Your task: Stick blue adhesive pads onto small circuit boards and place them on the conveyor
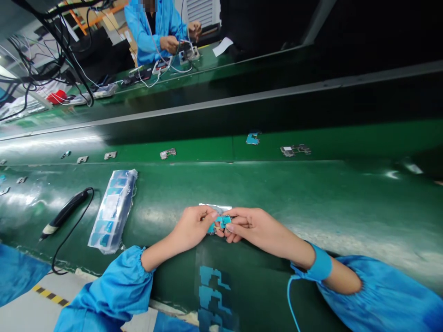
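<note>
Blue-faced board: one piece (225, 220), between the two hands over the green bench (180, 184); whether it touches the bench, I cannot tell.
Left hand: the thumb and fingers of the left hand (194, 225) are closed on the board's left end.
Right hand: the right hand (252, 226) pinches the other end; its lower fingers are curled underneath.
Around: one clear packet (110, 210) with blue pieces lies at left, beside one black pen-like tool (67, 212) with its cable. One blue wristband (318, 265) is on the right wrist.
Far row: six small boards (168, 153) can be counted clearly; more at the left edge are too unclear for counting.
Partly hidden: fingers cover much of the held board, and hands hide part of one silvery sheet (216, 208).
Cut off: at least three blue cut shapes (209, 295) reach the lower edge.
Across: one co-worker (141, 32); dark cables (62, 50) hang at upper left.
</note>
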Demonstrator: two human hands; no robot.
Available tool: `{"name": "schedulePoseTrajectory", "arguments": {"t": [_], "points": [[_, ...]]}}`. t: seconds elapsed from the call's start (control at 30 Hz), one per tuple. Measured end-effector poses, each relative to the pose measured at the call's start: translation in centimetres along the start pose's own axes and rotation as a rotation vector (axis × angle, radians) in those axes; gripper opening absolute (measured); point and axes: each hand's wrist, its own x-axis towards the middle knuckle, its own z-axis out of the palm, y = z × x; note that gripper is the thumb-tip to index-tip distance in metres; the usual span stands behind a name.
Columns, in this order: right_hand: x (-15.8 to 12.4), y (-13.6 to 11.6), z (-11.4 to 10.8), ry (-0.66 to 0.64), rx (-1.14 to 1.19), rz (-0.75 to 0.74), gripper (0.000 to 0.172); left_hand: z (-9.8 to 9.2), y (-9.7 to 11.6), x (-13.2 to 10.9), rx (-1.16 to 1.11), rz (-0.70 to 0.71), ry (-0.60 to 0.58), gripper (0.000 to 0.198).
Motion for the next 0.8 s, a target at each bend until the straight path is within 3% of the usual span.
{"name": "schedulePoseTrajectory", "arguments": {"t": [0.23, 0.37, 0.47, 0.57, 0.63, 0.7, 0.8], "points": [[0.3, 0.5, 0.3, -0.021, 0.025, -0.012, 0.051, -0.1, -0.5, -0.1, -0.070, -0.038, -0.006, 0.041], [-0.2, -0.8, 0.4, 0.024, -0.062, -0.027, 0.046, 0.3, -0.4, 0.0, -0.157, -0.003, -0.002, 0.049], [1.1, -3.2, -1.7, 0.171, -0.209, -0.047, 0.033, 0.0, -0.6, -0.2, -0.234, 0.055, 0.079, 0.052], [5.2, -6.3, -5.6, 0.412, -0.352, -0.070, 0.028, -0.6, -1.6, -0.5, -0.234, 0.178, 0.246, 0.041], [9.0, -8.1, -8.1, 0.523, -0.433, -0.052, 0.029, -0.9, -2.4, -0.7, 0.038, 0.396, 0.342, 0.025], [12.4, -9.0, -10.0, 0.610, -0.523, -0.022, 0.030, -1.0, -2.8, -0.7, 0.463, 0.668, 0.359, 0.019], [14.2, -9.0, -12.4, 0.746, -0.685, 0.017, 0.034, -1.1, -2.8, -0.3, 0.955, 0.917, 0.343, 0.025]]}}
